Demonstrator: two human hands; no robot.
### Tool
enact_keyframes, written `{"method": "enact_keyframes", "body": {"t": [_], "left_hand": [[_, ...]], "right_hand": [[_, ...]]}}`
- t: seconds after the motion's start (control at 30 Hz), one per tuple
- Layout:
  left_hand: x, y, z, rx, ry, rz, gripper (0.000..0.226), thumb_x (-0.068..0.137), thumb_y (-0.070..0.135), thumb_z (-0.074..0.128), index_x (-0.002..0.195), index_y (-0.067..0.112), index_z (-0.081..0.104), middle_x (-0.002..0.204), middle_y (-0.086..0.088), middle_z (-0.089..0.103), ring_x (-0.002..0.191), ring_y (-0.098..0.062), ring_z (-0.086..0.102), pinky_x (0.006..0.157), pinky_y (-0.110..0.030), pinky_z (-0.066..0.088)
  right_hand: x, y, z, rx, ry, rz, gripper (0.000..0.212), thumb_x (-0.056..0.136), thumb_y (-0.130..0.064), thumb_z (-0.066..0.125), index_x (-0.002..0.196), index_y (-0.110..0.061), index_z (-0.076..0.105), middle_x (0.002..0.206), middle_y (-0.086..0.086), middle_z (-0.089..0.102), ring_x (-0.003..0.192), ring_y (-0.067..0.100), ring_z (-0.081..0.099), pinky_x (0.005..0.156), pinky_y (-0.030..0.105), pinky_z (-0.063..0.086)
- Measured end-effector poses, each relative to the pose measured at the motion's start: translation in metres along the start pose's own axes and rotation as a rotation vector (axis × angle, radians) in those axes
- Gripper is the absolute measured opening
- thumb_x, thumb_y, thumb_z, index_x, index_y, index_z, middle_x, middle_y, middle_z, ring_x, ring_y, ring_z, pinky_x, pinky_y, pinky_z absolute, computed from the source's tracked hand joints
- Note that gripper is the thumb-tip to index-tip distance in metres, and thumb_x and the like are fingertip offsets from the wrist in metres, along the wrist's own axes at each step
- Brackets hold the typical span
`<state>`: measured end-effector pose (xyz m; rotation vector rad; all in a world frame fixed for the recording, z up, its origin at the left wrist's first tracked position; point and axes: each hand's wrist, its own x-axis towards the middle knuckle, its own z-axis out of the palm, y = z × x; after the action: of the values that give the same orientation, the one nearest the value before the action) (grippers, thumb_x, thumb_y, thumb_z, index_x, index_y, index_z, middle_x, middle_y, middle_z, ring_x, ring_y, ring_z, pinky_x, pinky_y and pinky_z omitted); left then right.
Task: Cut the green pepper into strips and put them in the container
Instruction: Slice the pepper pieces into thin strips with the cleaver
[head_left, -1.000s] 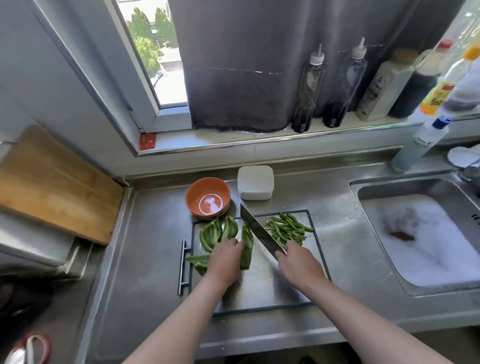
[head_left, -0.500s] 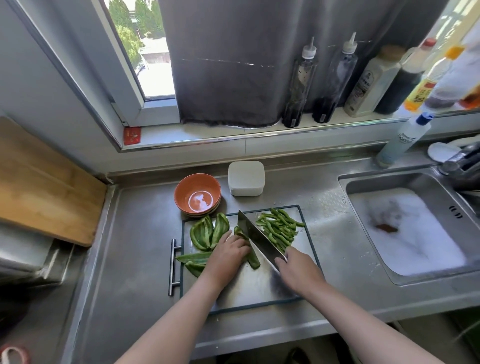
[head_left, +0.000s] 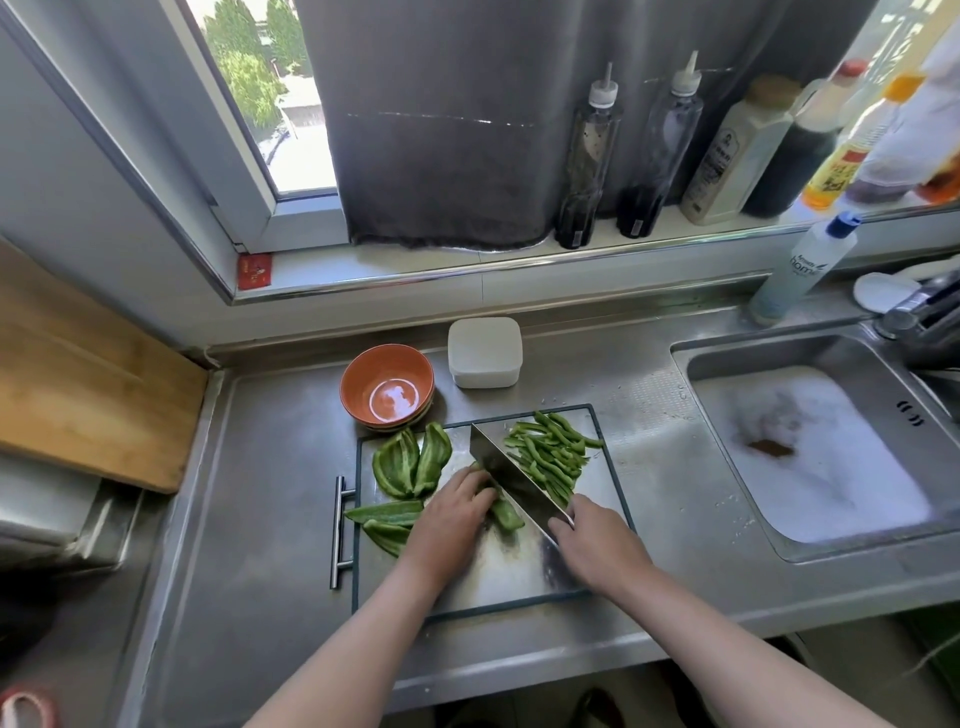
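Countertop (head_left: 249, 493) of brushed steel, carrying cutting board (head_left: 509, 571) — flat, reflective, dark-rimmed, with bar handle at left edge. Hold board steady and square to counter edge through every stroke.

Right hand (head_left: 597, 545) wrapped round handle of cleaver (head_left: 514, 483), handle itself hidden in the fist. Broad rectangular blade angled across board, edge down on the pepper. Left hand (head_left: 449, 525) pressing pepper piece (head_left: 506, 514) flat to board, fingers curled over it, knuckles just beside blade face.

Recommended technique for slicing:
- Tuck fingertips behind knuckles; use knuckles as blade guide.
- Step left hand back evenly for uniform strip width.
- Press curved wall flat before cutting — glossy, waxy skin likely to skid on polished steel.
- Cut straight down, full blade length.

Uncut pepper sections (head_left: 410, 462) at board's left: boat-shaped, ribbed, paler inside; two more near the left rim. Strips (head_left: 550, 457) heaped right of blade: thin, slightly curled, dark green.

White container (head_left: 484, 352) behind board, square with rounded corners, matte plastic, lid apparently on, no strips in it yet. Orange bowl (head_left: 387, 387) just beside it, glazed, round.
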<state>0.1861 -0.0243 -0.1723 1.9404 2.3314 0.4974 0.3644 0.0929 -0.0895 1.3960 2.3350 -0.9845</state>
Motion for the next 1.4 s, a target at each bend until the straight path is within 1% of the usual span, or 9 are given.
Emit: {"method": "enact_keyframes", "body": {"t": [0.13, 0.23, 0.3, 0.47, 0.57, 0.73, 0.87, 1.1, 1.4], "left_hand": [[-0.001, -0.001, 0.007, -0.031, -0.021, -0.007, 0.033, 0.074, 0.005, 0.078, 0.105, 0.011, 0.069, 0.125, -0.008, 0.064, 0.124, -0.023, 0.057, 0.093, -0.033, 0.055], [-0.007, 0.000, 0.011, -0.064, 0.034, 0.060, 0.019, 0.085, 0.012, 0.060, 0.102, 0.010, 0.069, 0.117, -0.006, 0.064, 0.114, -0.019, 0.057, 0.081, -0.030, 0.057], [-0.008, -0.001, 0.015, -0.061, 0.049, 0.106, 0.025, 0.088, 0.016, 0.049, 0.103, 0.010, 0.068, 0.115, -0.006, 0.063, 0.111, -0.018, 0.057, 0.077, -0.029, 0.057], [-0.006, -0.003, 0.022, -0.118, 0.063, 0.086, 0.024, 0.088, 0.022, 0.052, 0.106, 0.014, 0.065, 0.109, -0.006, 0.064, 0.106, -0.022, 0.059, 0.071, -0.033, 0.059], [-0.004, -0.006, 0.023, -0.147, 0.049, 0.084, 0.025, 0.088, 0.024, 0.055, 0.104, 0.015, 0.072, 0.108, -0.007, 0.068, 0.105, -0.027, 0.063, 0.074, -0.035, 0.059], [0.000, -0.006, 0.012, -0.155, 0.085, 0.118, 0.031, 0.087, 0.027, 0.053, 0.100, 0.015, 0.078, 0.106, -0.006, 0.072, 0.100, -0.026, 0.067, 0.074, -0.030, 0.059], [-0.001, -0.005, 0.012, -0.212, 0.099, 0.085, 0.032, 0.088, 0.031, 0.053, 0.098, 0.015, 0.079, 0.106, -0.004, 0.072, 0.103, -0.021, 0.061, 0.076, -0.029, 0.059], [0.001, 0.003, 0.011, -0.283, 0.084, 0.115, 0.030, 0.089, 0.031, 0.056, 0.099, 0.015, 0.079, 0.104, -0.002, 0.074, 0.100, -0.021, 0.064, 0.079, -0.027, 0.058], [0.004, 0.007, 0.011, -0.288, 0.086, 0.111, 0.029, 0.084, 0.031, 0.057, 0.095, 0.018, 0.080, 0.101, -0.001, 0.074, 0.099, -0.020, 0.063, 0.074, -0.027, 0.059]], "right_hand": [[0.001, 0.001, 0.000, 0.002, 0.003, -0.014, 0.022, 0.101, -0.042, 0.044, 0.094, -0.022, 0.049, 0.091, -0.001, 0.059, 0.083, 0.024, 0.057, 0.066, 0.033, 0.041], [0.000, 0.003, -0.001, -0.053, 0.022, -0.052, 0.022, 0.102, -0.043, 0.042, 0.096, -0.023, 0.048, 0.091, -0.002, 0.062, 0.081, 0.023, 0.058, 0.064, 0.034, 0.042], [-0.004, 0.003, -0.002, -0.094, 0.052, -0.082, 0.021, 0.103, -0.042, 0.041, 0.094, -0.024, 0.044, 0.084, -0.004, 0.059, 0.076, 0.023, 0.055, 0.063, 0.035, 0.042], [-0.016, -0.002, 0.000, -0.181, 0.080, -0.164, 0.018, 0.104, -0.040, 0.038, 0.098, -0.024, 0.038, 0.093, 0.003, 0.067, 0.084, 0.030, 0.061, 0.065, 0.037, 0.039], [-0.022, -0.005, 0.002, -0.254, 0.056, -0.200, 0.015, 0.104, -0.038, 0.038, 0.101, -0.023, 0.035, 0.098, 0.005, 0.069, 0.090, 0.033, 0.065, 0.066, 0.037, 0.039], [-0.027, -0.006, 0.002, -0.305, 0.059, -0.228, 0.013, 0.104, -0.032, 0.037, 0.099, -0.024, 0.027, 0.097, 0.005, 0.068, 0.080, 0.032, 0.061, 0.061, 0.036, 0.036], [-0.028, -0.006, 0.001, -0.301, 0.066, -0.221, 0.010, 0.104, -0.028, 0.036, 0.100, -0.024, 0.028, 0.096, 0.005, 0.068, 0.069, 0.029, 0.048, 0.058, 0.036, 0.036], [-0.028, -0.004, -0.001, -0.328, 0.054, -0.201, 0.013, 0.101, -0.020, 0.037, 0.114, -0.019, 0.039, 0.096, 0.006, 0.067, 0.069, 0.030, 0.048, 0.057, 0.036, 0.036], [-0.032, 0.002, 0.007, -0.317, 0.073, -0.177, 0.016, 0.103, -0.020, 0.035, 0.119, -0.018, 0.037, 0.093, 0.006, 0.067, 0.066, 0.031, 0.046, 0.058, 0.037, 0.035]]}}
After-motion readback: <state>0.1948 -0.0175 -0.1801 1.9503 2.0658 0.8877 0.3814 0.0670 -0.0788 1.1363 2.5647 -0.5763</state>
